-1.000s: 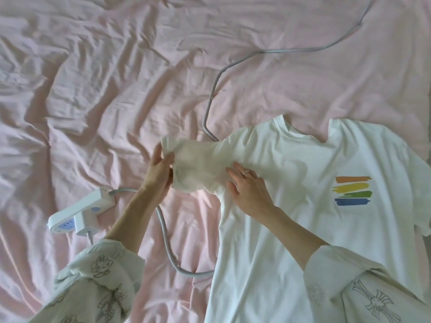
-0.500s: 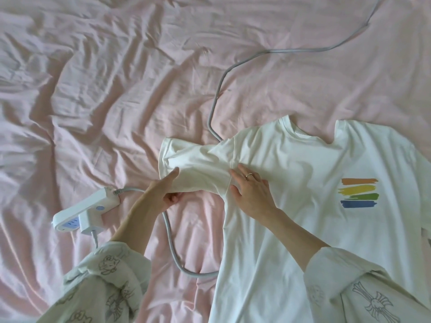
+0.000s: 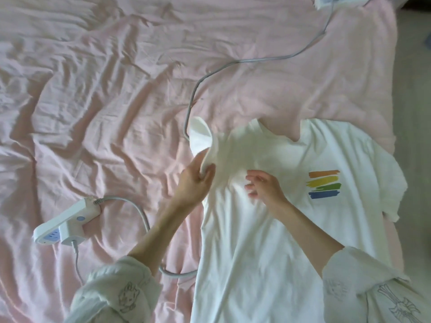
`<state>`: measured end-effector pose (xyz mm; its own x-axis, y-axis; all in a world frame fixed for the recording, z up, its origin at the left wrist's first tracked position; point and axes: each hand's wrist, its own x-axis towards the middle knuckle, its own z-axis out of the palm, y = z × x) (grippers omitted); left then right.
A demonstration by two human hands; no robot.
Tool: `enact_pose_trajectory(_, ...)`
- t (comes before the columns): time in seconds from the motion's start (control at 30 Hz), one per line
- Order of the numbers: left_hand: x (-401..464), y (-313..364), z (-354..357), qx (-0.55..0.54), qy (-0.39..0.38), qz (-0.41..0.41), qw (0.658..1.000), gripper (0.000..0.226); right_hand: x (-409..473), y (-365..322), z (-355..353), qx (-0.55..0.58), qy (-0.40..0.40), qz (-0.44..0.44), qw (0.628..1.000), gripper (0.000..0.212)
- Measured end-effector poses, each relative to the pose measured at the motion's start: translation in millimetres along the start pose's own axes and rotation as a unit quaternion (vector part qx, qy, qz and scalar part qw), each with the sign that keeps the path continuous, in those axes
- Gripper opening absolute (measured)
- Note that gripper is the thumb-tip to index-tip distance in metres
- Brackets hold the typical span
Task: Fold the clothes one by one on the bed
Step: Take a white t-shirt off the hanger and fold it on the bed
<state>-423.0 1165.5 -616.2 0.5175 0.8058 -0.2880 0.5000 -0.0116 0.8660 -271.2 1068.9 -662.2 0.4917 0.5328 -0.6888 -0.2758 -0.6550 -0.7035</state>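
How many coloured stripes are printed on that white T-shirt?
4, stacked on the chest of the T-shirt: orange stripe on top, then yellow stripe, green stripe, and blue stripe at the bottom. None looks hidden.

White T-shirt [image 3: 268,229], lower right of frame, with orange, yellow, green, blue stripes [image 3: 324,184]. Pink sheet [image 3: 105,101] everywhere. White power strip [image 3: 67,223], grey cable [image 3: 245,60]. Pale sleeves [image 3: 116,297] with line drawings.

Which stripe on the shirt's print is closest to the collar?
The orange stripe, topmost of four; yellow, green and blue follow below it on the white shirt.
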Motion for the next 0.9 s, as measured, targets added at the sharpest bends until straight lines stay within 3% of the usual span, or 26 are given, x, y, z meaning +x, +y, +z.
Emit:
enact_pose_trajectory(0.07, 4, 3, 35, 0.119, -0.139, -0.045, 0.982, 0.061, -5, 3, -37, 0.022, 0.047, -0.004, 0.999, 0.021)
enact_pose_trajectory(0.1, 6, 5, 50, 0.158, -0.161, -0.065, 0.972, 0.065, -8, 4, -57, 0.023, 0.069, -0.011, 0.997, 0.02)
enact_pose_trajectory(0.17, 7, 5, 78, 0.196, -0.147, -0.069, 0.967, 0.062, -11, 7, -101, 0.007, 0.134, -0.031, 0.991, 0.019)
enact_pose_trajectory(0.27, 8, 17, 117, 0.258, -0.106, -0.001, 0.96, 0.06, -8, 22, -175, -0.075, 0.266, -0.046, 0.96, 0.025)
enact_pose_trajectory(0.4, 12, 32, 162, 0.327, -0.132, 0.054, 0.934, 0.056, -6, 48, -243, -0.11, 0.415, 0.06, 0.901, 0.031)
enact_pose_trajectory(0.47, 13, 40, 187, 0.356, -0.147, 0.092, 0.918, 0.057, -2, 69, -265, -0.023, 0.399, 0.125, 0.908, 0.039)
enact_pose_trajectory(0.53, 14, 46, 213, 0.375, -0.165, 0.131, 0.903, 0.058, -1, 86, -277, 0.155, 0.344, 0.192, 0.906, 0.04)
enact_pose_trajectory(0.7, 14, 45, 256, 0.402, -0.206, 0.12, 0.884, 0.059, 7, 85, -295, 0.457, 0.199, 0.208, 0.842, 0.018)
enact_pose_trajectory(0.8, 12, 41, 264, 0.413, -0.207, 0.092, 0.882, 0.057, 14, 88, -308, 0.48, 0.155, 0.219, 0.835, 0.012)
enact_pose_trajectory(0.9, 12, 42, 263, 0.421, -0.207, 0.085, 0.879, 0.056, 18, 94, -324, 0.479, 0.199, 0.214, 0.828, 0.011)
